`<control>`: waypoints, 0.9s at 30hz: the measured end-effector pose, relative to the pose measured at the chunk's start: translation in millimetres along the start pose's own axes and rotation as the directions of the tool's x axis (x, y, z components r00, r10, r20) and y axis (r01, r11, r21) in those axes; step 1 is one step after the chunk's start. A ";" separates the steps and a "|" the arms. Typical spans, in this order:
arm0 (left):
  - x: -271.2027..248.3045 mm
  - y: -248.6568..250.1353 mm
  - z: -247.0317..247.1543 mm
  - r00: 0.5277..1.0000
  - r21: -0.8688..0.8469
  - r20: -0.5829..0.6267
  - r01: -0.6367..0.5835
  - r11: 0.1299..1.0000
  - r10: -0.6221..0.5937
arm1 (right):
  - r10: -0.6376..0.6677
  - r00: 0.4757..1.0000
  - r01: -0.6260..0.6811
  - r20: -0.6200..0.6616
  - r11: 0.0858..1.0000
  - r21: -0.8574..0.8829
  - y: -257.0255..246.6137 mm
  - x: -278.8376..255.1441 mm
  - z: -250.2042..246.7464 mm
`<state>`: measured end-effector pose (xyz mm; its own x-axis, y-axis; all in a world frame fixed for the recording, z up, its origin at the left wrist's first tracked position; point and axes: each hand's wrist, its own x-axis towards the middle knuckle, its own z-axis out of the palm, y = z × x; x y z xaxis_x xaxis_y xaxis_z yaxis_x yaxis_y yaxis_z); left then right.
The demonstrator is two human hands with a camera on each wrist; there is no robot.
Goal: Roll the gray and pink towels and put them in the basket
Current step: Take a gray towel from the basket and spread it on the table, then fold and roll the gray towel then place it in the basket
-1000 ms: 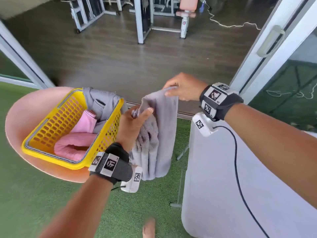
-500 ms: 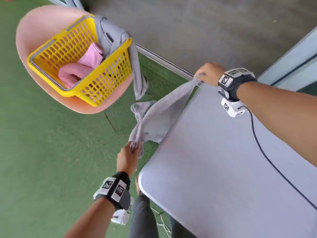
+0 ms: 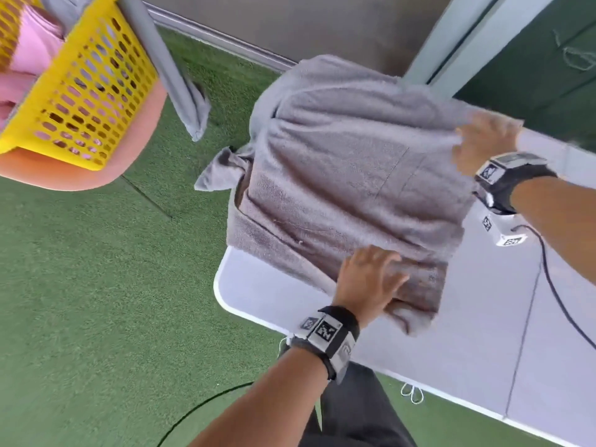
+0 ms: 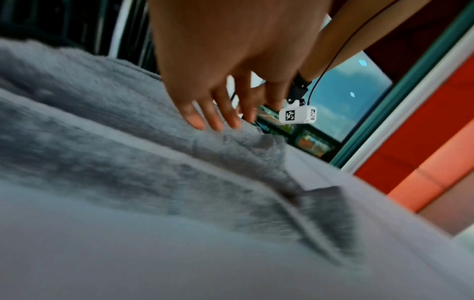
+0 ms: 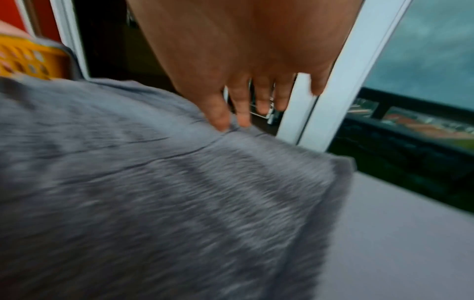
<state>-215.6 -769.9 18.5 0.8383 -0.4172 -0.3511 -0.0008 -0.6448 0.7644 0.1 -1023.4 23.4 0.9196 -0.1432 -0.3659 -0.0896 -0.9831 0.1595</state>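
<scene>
A gray towel lies spread over the left end of the white table, with its left side hanging off the edge. My left hand rests on the towel's near edge with straight, spread fingers. My right hand touches the far right corner with straight fingers. Neither hand grips the cloth. At the top left stands the yellow basket with a pink towel inside. A second gray towel hangs over its rim.
The basket sits on a pink chair on green turf, left of the table. A black cable runs from my right wrist across the table. A sliding door frame stands behind the table's far edge.
The gray towel, stretched in the air between both hands before, now lies on the table. Both hands have let go of it and rest flat on it.
</scene>
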 end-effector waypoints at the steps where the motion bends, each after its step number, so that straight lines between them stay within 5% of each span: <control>1: 1.3 -19.7 -5.6 0.998 0.200 -0.070 0.020 0.980 -0.006 | -0.093 0.996 0.092 0.011 0.994 0.057 -19.6 -1.9 10.9; 4: 3.3 -76.1 -29.1 0.997 0.513 0.078 -0.055 0.856 0.018 | -0.213 0.965 0.171 0.154 0.953 0.249 -70.6 -15.1 39.8; 7: 4.8 -110.5 -31.8 0.975 0.638 0.195 -0.206 0.742 0.104 | -0.173 0.965 0.105 0.199 0.945 0.311 -88.8 -28.2 58.7; 11: 3.1 -103.9 -11.9 0.988 0.711 0.141 -0.151 0.687 0.071 | -0.182 0.967 0.120 0.177 0.942 0.313 -87.5 -43.0 68.3; 15: 2.2 -81.3 18.3 0.997 0.685 0.072 -0.066 0.725 0.023 | -0.205 0.971 0.156 0.121 0.933 0.325 -70.1 -60.5 87.0; 21: 7.2 -16.5 98.2 0.997 0.650 0.062 0.001 0.760 -0.054 | -0.198 0.970 0.145 0.140 0.937 0.316 -1.5 -79.2 104.9; 27: 11.5 75.6 216.0 0.988 0.642 0.148 -0.060 0.765 -0.046 | -0.148 0.967 0.075 0.206 0.944 0.322 153.1 -124.0 141.5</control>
<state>-323.8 -961.8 -44.6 0.7478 -0.4767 -0.4622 -0.4005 -0.8790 0.2586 -181.7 -1172.3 -36.6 0.8238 -0.0167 -0.5666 -0.1386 -0.9752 -0.1727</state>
